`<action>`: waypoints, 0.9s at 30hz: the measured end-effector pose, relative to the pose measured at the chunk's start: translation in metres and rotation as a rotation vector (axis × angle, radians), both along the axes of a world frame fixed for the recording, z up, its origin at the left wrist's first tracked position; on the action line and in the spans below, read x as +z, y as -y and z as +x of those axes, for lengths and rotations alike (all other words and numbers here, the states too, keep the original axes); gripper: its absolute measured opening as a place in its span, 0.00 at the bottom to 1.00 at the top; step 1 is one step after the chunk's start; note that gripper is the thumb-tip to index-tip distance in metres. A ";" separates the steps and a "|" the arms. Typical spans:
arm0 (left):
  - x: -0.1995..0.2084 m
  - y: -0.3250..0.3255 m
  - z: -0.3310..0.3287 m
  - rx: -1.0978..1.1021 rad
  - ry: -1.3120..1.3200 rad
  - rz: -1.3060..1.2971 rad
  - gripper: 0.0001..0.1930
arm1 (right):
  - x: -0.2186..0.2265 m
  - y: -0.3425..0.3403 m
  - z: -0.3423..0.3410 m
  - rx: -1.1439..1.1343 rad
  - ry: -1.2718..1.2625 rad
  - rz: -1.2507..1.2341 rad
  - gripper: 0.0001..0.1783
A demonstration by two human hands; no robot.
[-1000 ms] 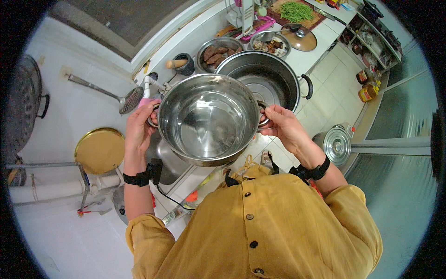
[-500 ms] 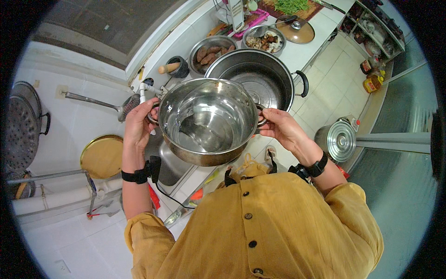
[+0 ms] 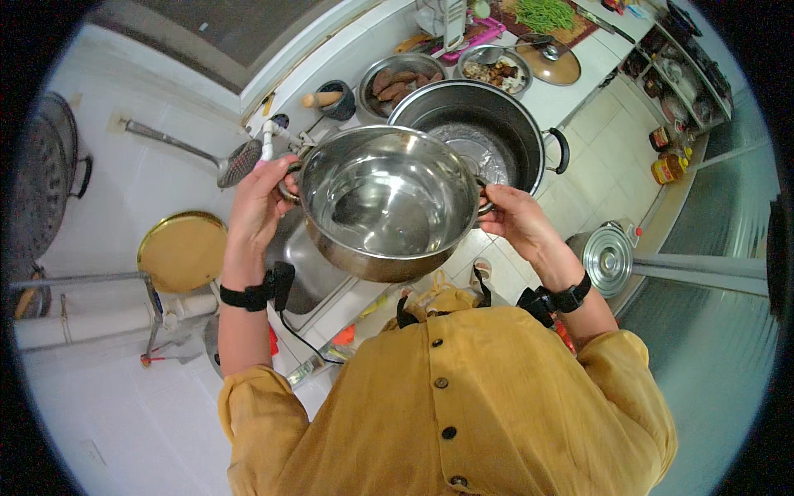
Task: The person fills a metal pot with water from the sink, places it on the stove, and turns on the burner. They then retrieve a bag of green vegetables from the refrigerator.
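A steel two-handled pot (image 3: 372,263) is held up in front of me, over the sink and the counter's front edge. My left hand (image 3: 258,201) is closed round its left loop handle, and my right hand (image 3: 521,225) grips the right one. Its shiny inside shows bright reflections; I cannot tell whether clear water lies in it. Just behind it stands a larger, deeper pot (image 3: 517,124) with black handles, partly hidden by the held pot. Glints and ripple-like marks show on the larger pot's bottom. The steel sink (image 3: 308,263) lies below my left hand.
A white tap (image 3: 268,140) is close beyond my left hand. Behind are a mortar with a pestle (image 3: 332,100), a bowl of sweet potatoes (image 3: 401,86), a bowl of food (image 3: 496,70) and a glass lid (image 3: 562,66). A skimmer (image 3: 236,165) hangs left; a lidded pot (image 3: 606,258) stands right.
The view has shifted a little, so the counter and its things sit slightly higher and farther right. My hands and the held pot have kept nearly the same place beside the larger pot.
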State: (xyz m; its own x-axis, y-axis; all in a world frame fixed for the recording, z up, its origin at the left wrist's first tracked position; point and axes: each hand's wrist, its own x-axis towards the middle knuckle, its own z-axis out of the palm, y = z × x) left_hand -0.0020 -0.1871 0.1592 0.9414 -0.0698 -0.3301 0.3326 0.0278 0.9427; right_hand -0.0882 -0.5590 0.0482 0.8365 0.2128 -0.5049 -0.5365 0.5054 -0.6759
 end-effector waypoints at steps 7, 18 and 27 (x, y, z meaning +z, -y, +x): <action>-0.021 -0.014 -0.019 0.034 0.017 -0.122 0.13 | 0.027 -0.009 0.005 -0.017 0.176 -0.233 0.12; -0.048 -0.093 -0.091 0.268 0.060 -0.163 0.13 | 0.046 -0.083 0.003 0.137 0.260 -0.348 0.11; -0.096 -0.190 -0.163 0.448 -0.040 -0.073 0.14 | -0.024 -0.187 -0.009 0.399 0.075 -0.257 0.09</action>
State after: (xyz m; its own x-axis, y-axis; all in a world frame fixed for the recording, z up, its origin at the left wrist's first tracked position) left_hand -0.1648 0.0032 0.0635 0.8708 0.3171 -0.3757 0.3083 0.2432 0.9197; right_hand -0.0967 -0.3721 0.0242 0.7509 0.4009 -0.5248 -0.5997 0.0811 -0.7961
